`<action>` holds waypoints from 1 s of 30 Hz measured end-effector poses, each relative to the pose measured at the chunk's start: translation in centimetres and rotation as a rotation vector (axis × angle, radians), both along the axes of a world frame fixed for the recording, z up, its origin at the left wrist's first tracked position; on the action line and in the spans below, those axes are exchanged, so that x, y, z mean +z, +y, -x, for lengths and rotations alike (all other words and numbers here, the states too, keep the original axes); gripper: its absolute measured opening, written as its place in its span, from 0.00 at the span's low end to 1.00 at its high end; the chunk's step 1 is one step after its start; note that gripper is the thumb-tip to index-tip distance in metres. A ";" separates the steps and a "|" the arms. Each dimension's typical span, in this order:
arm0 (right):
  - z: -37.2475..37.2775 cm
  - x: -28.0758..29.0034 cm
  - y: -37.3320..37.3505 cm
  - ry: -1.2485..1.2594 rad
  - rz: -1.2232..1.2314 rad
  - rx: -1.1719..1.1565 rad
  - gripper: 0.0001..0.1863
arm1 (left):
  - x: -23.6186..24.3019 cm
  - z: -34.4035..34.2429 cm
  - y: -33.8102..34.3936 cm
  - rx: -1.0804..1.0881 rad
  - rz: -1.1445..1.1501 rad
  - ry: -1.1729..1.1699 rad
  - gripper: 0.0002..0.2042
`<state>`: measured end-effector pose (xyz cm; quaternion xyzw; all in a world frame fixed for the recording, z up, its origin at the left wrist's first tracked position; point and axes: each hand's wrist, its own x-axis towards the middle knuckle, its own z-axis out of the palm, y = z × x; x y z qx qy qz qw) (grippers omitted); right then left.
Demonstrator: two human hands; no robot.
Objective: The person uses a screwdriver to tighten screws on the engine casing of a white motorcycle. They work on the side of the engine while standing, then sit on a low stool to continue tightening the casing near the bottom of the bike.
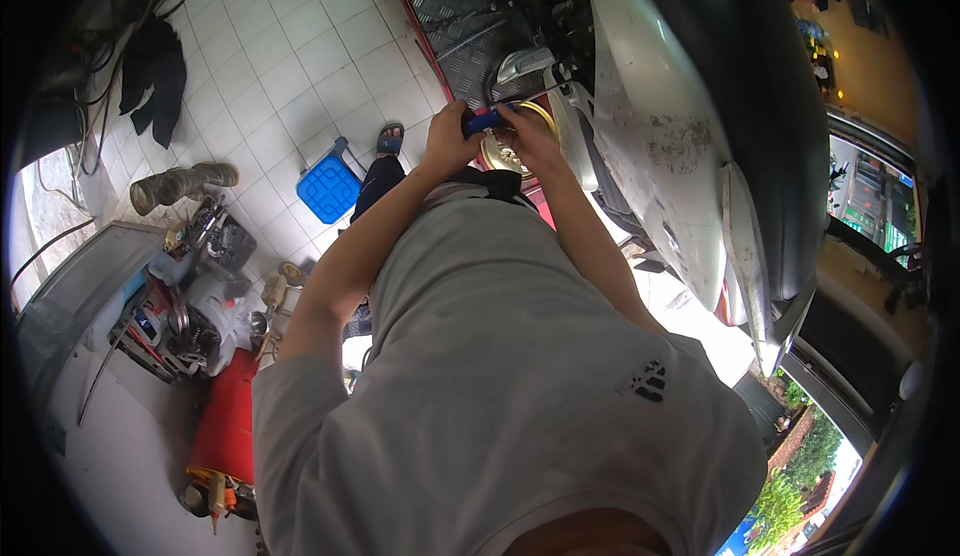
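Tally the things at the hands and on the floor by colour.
Blue: 2, tool handle in both hands, plastic stool
Brass-coloured: 1, round part
Red: 1, container
Black: 1, cloth
Total: 5

Daylight floods in, bright and even; glare below the right hand [528, 136] washes out, the fisheye rim goes black, edges bend.

— From where is the scene being viewed?

— It is being viewed from a single head-worn fisheye, tilted steeply down over the grey-shirted torso [520, 376].

— What is being framed nearest?

— The torso is filling the centre; both forearms are being seen running toward twelve o'clock. The tiled floor [300, 56] is being bent toward ten o'clock, the scooter body [660, 126] toward two.
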<state>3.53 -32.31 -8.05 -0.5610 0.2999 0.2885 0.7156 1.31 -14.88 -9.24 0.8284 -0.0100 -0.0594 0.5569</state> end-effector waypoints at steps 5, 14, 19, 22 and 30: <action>-1.9 1.7 -1.1 -0.032 0.642 0.063 0.12 | 0.9 -0.1 0.6 -0.020 0.010 -0.010 0.16; -8.0 1.6 -1.2 0.086 0.073 -0.194 0.15 | -1.0 0.1 1.4 -0.056 0.713 0.641 0.10; -9.2 1.5 -1.2 0.245 -0.055 -0.248 0.17 | -1.5 -0.6 2.0 0.318 1.394 1.197 0.12; -9.8 1.5 -1.0 0.290 -0.046 -0.265 0.17 | -3.1 0.0 1.9 0.279 1.523 1.330 0.15; -9.8 1.1 -1.1 0.284 -0.062 -0.289 0.16 | -3.9 0.7 2.0 0.082 1.562 1.387 0.16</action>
